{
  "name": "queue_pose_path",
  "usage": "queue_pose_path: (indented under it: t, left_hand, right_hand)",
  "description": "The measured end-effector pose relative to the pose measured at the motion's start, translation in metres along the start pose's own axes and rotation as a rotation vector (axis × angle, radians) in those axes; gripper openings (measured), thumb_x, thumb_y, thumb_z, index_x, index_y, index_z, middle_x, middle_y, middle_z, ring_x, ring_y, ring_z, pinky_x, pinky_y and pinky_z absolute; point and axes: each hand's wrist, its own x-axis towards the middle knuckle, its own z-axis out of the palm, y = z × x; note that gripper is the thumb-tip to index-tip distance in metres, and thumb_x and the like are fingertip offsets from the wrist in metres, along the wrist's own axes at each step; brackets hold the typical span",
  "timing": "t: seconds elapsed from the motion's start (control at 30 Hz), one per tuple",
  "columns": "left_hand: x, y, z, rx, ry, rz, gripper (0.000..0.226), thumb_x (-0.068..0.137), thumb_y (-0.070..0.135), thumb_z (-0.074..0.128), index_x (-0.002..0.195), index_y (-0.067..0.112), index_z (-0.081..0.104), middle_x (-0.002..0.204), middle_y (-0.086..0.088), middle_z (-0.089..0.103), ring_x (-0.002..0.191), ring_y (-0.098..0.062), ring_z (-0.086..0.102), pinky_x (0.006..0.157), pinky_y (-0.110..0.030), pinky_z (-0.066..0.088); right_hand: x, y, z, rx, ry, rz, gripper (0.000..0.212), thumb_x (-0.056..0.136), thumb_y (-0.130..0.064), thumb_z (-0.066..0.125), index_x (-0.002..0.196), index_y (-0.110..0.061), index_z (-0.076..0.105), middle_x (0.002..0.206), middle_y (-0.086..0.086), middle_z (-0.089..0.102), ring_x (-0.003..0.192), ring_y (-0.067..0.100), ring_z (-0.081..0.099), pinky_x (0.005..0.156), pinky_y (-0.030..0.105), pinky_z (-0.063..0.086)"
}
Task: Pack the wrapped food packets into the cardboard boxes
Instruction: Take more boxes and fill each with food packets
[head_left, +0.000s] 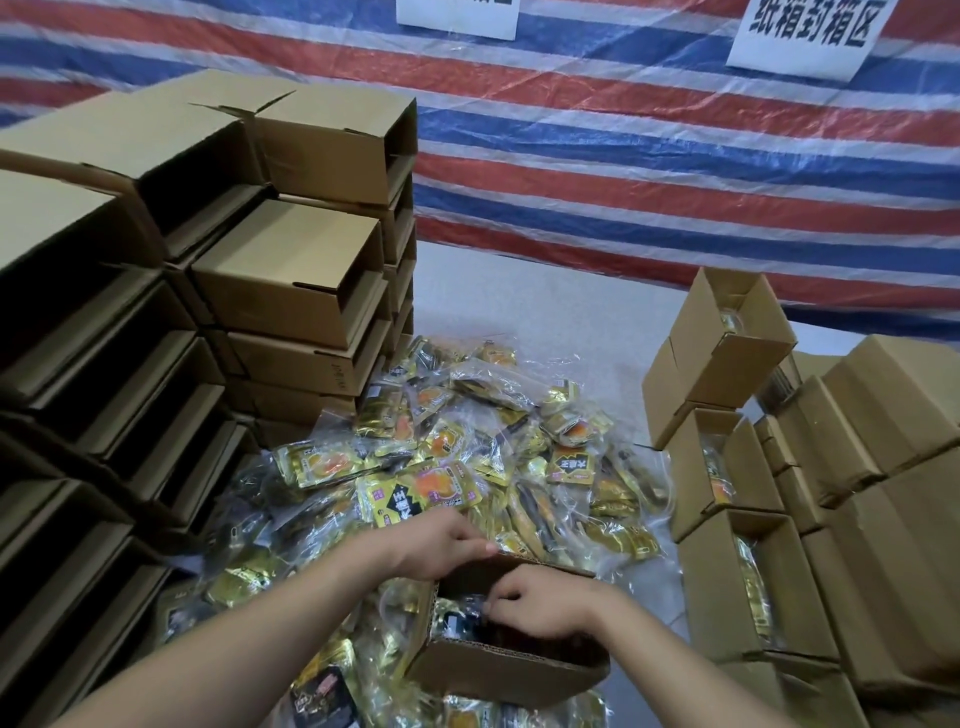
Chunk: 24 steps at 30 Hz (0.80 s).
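Tucking a slick, light, crinkly packet (457, 621) into the open cardboard box (498, 670) atop the floor pile, the right hand (540, 605) pinched its edge while the left hand (441, 543) gripped the stiff rim.

Matt brown corrugated cardboard boxes (291, 270) fill the left of the frame. At centre, glossy clear-plastic packets (441, 467) with shiny gold foil lie on a pale matt floor (571, 291). Across the top hangs a slightly shiny woven-plastic striped tarpaulin (675, 156) bearing matt white paper signs (810, 36).
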Motion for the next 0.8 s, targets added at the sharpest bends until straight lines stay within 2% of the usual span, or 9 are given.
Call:
queue_pose_path:
  t: [0.07,0.2,0.27,0.4,0.5,0.57,0.63,0.73,0.8]
  left_hand:
    - [0.000,-0.001,0.002,-0.012,-0.004,-0.002,0.040,0.100,0.052,0.048,0.077,0.026,0.069,0.066,0.008,0.056,0.055,-0.006,0.047,0.060,-0.025,0.044]
    - [-0.003,0.000,0.004,0.021,-0.029,-0.009,0.042,0.099,0.054,0.048,0.090,0.019,0.071,0.073,0.004,0.058,0.063,-0.011,0.048,0.067,-0.037,0.048]
    - [-0.005,0.002,0.005,0.038,-0.031,0.002,0.041,0.100,0.053,0.048,0.090,0.021,0.071,0.074,0.003,0.058,0.065,-0.012,0.048,0.070,-0.040,0.049]
    - [-0.007,0.004,0.003,-0.014,-0.039,0.005,0.041,0.101,0.050,0.048,0.096,0.016,0.071,0.076,0.000,0.058,0.064,-0.015,0.046,0.063,-0.032,0.042]
    - [-0.006,0.006,0.002,-0.046,-0.047,-0.002,0.037,0.101,0.049,0.049,0.095,0.020,0.071,0.075,0.001,0.057,0.063,-0.014,0.046,0.064,-0.029,0.041]
    - [-0.004,0.007,0.002,-0.051,-0.058,-0.011,0.031,0.101,0.049,0.049,0.090,0.029,0.070,0.075,0.006,0.059,0.065,-0.012,0.049,0.068,-0.030,0.043]
    - [-0.002,0.008,0.003,-0.047,-0.066,-0.024,0.027,0.100,0.049,0.049,0.091,0.035,0.070,0.074,0.017,0.060,0.066,-0.004,0.053,0.070,-0.026,0.045]
    - [-0.004,0.008,0.003,-0.031,-0.067,-0.039,0.031,0.099,0.054,0.049,0.106,0.033,0.071,0.078,0.025,0.062,0.072,0.009,0.057,0.073,-0.020,0.046]
    - [-0.004,0.005,0.004,-0.011,-0.071,-0.052,0.037,0.098,0.057,0.048,0.109,0.030,0.070,0.093,0.016,0.068,0.086,-0.003,0.063,0.083,-0.027,0.051]
  right_hand:
    - [0.002,-0.003,0.002,-0.044,-0.084,0.052,0.036,0.098,-0.049,0.042,0.090,-0.026,0.069,0.084,-0.008,0.067,0.078,0.010,0.059,0.067,0.022,0.043]
    - [0.011,-0.004,0.022,-0.100,-0.103,0.113,0.050,0.103,-0.042,0.032,0.132,-0.011,0.058,0.138,0.016,0.055,0.126,0.028,0.052,0.102,0.034,0.037]
    - [0.006,-0.005,0.020,-0.042,-0.054,0.118,0.046,0.103,-0.039,0.032,0.129,-0.012,0.060,0.136,0.014,0.057,0.124,0.027,0.053,0.103,0.034,0.038]
    - [-0.025,-0.005,-0.011,0.029,-0.067,-0.018,0.036,0.102,-0.044,0.041,0.107,-0.019,0.067,0.103,0.000,0.066,0.097,0.016,0.063,0.090,0.035,0.048]
    - [-0.045,0.001,-0.039,0.280,0.121,-0.135,0.025,0.103,-0.033,0.047,0.100,-0.021,0.069,0.094,-0.004,0.072,0.086,0.007,0.069,0.079,0.024,0.054]
    - [-0.044,0.009,-0.052,0.287,0.363,-0.153,0.021,0.103,-0.032,0.048,0.094,-0.028,0.067,0.093,-0.003,0.072,0.087,0.010,0.068,0.080,0.027,0.055]
    - [-0.035,0.019,-0.053,0.174,0.484,-0.114,0.022,0.104,-0.039,0.045,0.090,-0.033,0.061,0.089,-0.006,0.067,0.084,0.009,0.063,0.079,0.030,0.052]
    - [-0.013,0.031,-0.026,0.065,0.407,-0.013,0.036,0.105,-0.048,0.036,0.093,-0.025,0.061,0.093,-0.005,0.064,0.087,0.010,0.059,0.080,0.030,0.047]
    - [-0.003,0.039,-0.008,0.083,0.383,0.038,0.047,0.105,-0.050,0.030,0.107,-0.020,0.065,0.109,-0.002,0.066,0.103,0.013,0.060,0.089,0.031,0.044]
